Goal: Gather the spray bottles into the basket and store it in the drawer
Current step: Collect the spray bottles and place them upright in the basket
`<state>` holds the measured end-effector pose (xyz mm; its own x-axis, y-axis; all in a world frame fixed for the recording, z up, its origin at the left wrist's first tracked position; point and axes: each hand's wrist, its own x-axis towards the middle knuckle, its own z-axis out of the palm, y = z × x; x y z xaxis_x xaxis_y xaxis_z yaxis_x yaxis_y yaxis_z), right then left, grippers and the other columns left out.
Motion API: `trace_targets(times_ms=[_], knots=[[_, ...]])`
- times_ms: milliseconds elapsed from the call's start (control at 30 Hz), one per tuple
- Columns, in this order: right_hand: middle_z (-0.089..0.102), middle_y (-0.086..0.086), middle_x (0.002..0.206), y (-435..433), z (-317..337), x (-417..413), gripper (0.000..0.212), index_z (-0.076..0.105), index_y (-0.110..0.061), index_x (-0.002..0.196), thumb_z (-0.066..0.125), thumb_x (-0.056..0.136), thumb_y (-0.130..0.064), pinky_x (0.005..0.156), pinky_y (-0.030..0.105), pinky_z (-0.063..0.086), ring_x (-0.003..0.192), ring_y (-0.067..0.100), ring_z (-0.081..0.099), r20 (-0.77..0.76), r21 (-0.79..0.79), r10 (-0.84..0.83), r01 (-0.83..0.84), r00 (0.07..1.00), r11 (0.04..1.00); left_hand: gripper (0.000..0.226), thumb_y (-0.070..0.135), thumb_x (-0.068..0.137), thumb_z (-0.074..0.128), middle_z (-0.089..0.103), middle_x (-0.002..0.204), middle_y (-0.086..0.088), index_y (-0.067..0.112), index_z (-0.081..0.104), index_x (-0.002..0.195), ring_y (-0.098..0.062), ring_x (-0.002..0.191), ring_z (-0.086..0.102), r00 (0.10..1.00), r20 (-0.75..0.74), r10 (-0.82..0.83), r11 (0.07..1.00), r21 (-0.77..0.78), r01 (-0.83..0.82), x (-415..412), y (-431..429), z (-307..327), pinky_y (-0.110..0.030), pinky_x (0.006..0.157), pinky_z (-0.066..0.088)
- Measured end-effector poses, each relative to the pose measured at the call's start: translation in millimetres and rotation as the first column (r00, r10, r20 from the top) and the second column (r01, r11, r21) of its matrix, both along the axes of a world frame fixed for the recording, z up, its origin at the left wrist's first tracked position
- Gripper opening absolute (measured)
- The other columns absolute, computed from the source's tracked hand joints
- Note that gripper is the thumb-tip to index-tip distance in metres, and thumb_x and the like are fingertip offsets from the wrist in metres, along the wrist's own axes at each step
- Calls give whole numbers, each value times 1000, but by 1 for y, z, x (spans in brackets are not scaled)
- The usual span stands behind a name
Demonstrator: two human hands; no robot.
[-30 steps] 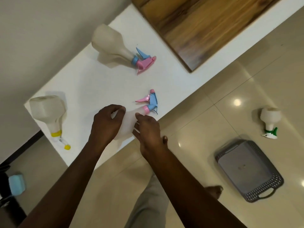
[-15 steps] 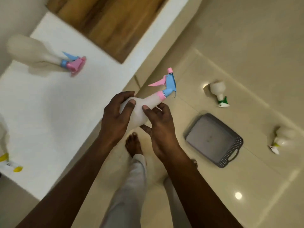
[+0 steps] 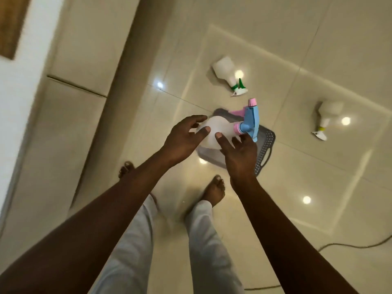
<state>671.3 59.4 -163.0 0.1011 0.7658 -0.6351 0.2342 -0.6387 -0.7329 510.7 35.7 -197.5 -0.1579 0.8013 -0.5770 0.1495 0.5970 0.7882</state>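
I hold a white spray bottle with a pink and blue nozzle (image 3: 214,130) in both hands, above the floor. My left hand (image 3: 184,139) grips its body from the left. My right hand (image 3: 239,151) grips it near the neck. Directly below the bottle lies the grey basket (image 3: 265,145) on the tiled floor, mostly hidden by the bottle and my hands. A white bottle with a green nozzle (image 3: 227,73) lies on the floor beyond the basket. Another white bottle with a yellow collar (image 3: 327,115) lies further right.
The white counter edge (image 3: 19,85) with a wooden board (image 3: 10,24) runs along the left. My bare feet (image 3: 214,192) stand just short of the basket. A dark cable (image 3: 350,245) crosses the floor at the lower right.
I have turned away from the counter toward the floor, carrying the pink and blue bottle from over the counter's edge to above the grey basket. Both hands still hold it.
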Motion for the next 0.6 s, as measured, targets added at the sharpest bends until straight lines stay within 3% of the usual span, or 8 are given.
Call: trace_targets(times_ms=[167, 233, 367, 467, 600], knots=[[66, -8, 132, 5, -88, 37, 58, 56, -16, 142, 83, 91, -23, 103, 19, 49, 121, 10, 62, 148, 125, 72, -91, 986, 988, 43, 29, 101, 63, 65, 140, 0, 19, 60, 142, -18, 125, 62, 995, 66, 80, 983, -171, -68, 56, 18, -81, -35, 106, 53], [64, -7, 135, 8, -125, 45, 60, 55, -17, 144, 83, 91, -22, 102, 14, 48, 124, 12, 61, 214, 168, 121, -159, 969, 973, 40, 23, 102, 61, 65, 139, -3, 16, 60, 142, -21, 126, 62, 983, 91, 160, 964, -230, -135, 73, 24, -115, -42, 109, 52], [65, 3, 142, 18, -194, 59, 63, 56, -11, 146, 84, 89, -19, 115, 38, 49, 132, 17, 60, 281, 191, 162, -220, 946, 957, 39, 19, 102, 61, 65, 139, -5, 14, 61, 140, -23, 128, 61, 946, 126, 298, 918, -310, -248, 96, 35, -179, -45, 110, 51], [65, 2, 140, 28, -237, 64, 59, 57, -11, 143, 82, 89, -17, 113, 41, 50, 130, 15, 60, 290, 212, 186, -253, 939, 944, 41, 21, 100, 65, 66, 138, -9, 11, 62, 140, -26, 127, 63, 926, 82, 370, 881, -348, -321, 108, 47, -217, -46, 110, 51], [57, -27, 125, 39, -273, 66, 55, 52, -40, 130, 79, 90, -15, 106, 47, 55, 119, -9, 56, 291, 247, 222, -297, 931, 922, 38, 22, 99, 64, 70, 131, -9, 12, 65, 135, -28, 120, 66, 915, 53, 400, 865, -351, -358, 119, 57, -249, -46, 108, 53]])
